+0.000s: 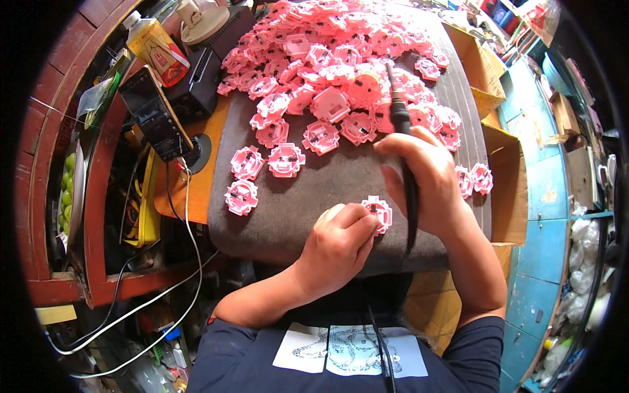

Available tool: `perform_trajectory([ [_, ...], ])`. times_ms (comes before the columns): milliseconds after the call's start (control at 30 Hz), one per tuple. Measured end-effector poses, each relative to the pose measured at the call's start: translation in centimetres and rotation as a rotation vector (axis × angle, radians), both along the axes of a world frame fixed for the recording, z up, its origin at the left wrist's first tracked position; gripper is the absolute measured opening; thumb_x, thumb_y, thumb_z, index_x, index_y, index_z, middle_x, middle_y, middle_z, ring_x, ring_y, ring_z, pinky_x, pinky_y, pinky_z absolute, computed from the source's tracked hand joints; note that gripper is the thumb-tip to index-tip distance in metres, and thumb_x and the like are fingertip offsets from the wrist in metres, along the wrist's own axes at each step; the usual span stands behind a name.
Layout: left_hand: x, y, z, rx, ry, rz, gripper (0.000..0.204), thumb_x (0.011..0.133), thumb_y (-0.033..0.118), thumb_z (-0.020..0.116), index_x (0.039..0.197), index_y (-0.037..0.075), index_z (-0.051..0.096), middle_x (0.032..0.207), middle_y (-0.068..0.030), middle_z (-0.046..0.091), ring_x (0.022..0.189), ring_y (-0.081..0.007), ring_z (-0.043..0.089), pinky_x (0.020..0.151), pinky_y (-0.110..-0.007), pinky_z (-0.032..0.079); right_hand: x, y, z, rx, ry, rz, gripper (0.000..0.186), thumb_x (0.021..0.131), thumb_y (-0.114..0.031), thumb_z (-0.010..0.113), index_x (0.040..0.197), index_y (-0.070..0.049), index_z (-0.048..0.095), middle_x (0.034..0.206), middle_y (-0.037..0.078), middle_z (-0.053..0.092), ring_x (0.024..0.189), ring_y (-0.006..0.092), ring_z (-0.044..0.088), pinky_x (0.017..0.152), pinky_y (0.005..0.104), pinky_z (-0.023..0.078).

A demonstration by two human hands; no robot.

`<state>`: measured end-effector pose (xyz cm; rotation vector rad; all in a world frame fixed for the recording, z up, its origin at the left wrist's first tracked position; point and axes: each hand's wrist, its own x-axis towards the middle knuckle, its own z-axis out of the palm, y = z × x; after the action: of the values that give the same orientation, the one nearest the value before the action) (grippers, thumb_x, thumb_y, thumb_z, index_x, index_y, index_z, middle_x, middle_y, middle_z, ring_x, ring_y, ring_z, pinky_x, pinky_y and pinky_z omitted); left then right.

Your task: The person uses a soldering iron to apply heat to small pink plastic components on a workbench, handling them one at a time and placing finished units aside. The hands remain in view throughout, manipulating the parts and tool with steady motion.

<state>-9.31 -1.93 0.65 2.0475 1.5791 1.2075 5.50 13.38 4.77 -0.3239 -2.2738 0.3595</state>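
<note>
My left hand (335, 241) is closed near the front of the dark padded work surface (314, 209), its fingertips pinching the edge of a pink round plastic part (379, 213) with small dark bits inside. My right hand (429, 183) grips the dark handle of a soldering iron (399, 114). The iron's metal end points away from me, toward the heap of pink parts (327, 39), and its black cord (411, 216) hangs down past my wrist. A few loose pink parts (286, 160) lie left of my hands.
At the left, a phone (154, 111) leans on a stand beside a yellow-labelled bottle (157, 49) and a black box (196, 82). White cables (193, 242) droop at the left. Cardboard boxes (508, 183) and a blue cabinet (540, 216) stand to the right.
</note>
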Motion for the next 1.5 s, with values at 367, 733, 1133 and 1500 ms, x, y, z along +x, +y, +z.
perform_trajectory([
  [367,0.1,0.3,-0.1,0.031,-0.018,-0.002,0.021,0.084,-0.004,0.075,0.105,-0.002,0.072,0.101,-0.0165,0.07,0.092,-0.0373,0.07,0.082,-0.045,0.057,4.4,-7.4,-3.5,-0.259,-0.102,-0.032,0.072,0.072,-0.008,0.083,0.136,-0.008,0.053,0.134,0.021,0.067,0.12,0.0444,0.062,0.102,0.0541,0.046],
  [733,-1.3,0.6,1.6,-0.056,-0.139,-0.038,0.019,0.087,-0.004,0.075,0.105,-0.002,0.071,0.107,-0.0189,0.069,0.093,-0.0381,0.07,0.083,-0.044,0.057,3.2,-6.9,-3.4,-0.261,-0.205,-0.101,0.054,0.08,-0.007,0.077,0.13,-0.008,0.058,0.122,0.016,0.07,0.117,0.042,0.062,0.099,0.0516,0.046],
  [1133,-5.7,5.5,0.8,0.054,0.606,0.299,0.022,0.09,0.007,0.075,0.111,0.003,0.071,0.111,-0.014,0.066,0.087,-0.0342,0.072,0.077,-0.044,0.058,7.4,-5.7,-3.2,-0.038,-0.222,-0.519,0.064,0.077,-0.008,0.081,0.136,-0.007,0.057,0.136,0.02,0.067,0.122,0.0446,0.06,0.107,0.0524,0.039],
  [1500,-2.2,-0.1,0.4,0.101,0.274,-0.132,0.029,0.082,0.002,0.068,0.11,-0.003,0.07,0.117,-0.0163,0.067,0.096,-0.0325,0.069,0.081,-0.041,0.057,3.5,-8.4,-5.4,-0.228,0.101,-0.136,0.055,0.079,0.008,0.075,0.129,-0.003,0.055,0.101,0.019,0.065,0.085,0.0418,0.062,0.077,0.0506,0.048],
])
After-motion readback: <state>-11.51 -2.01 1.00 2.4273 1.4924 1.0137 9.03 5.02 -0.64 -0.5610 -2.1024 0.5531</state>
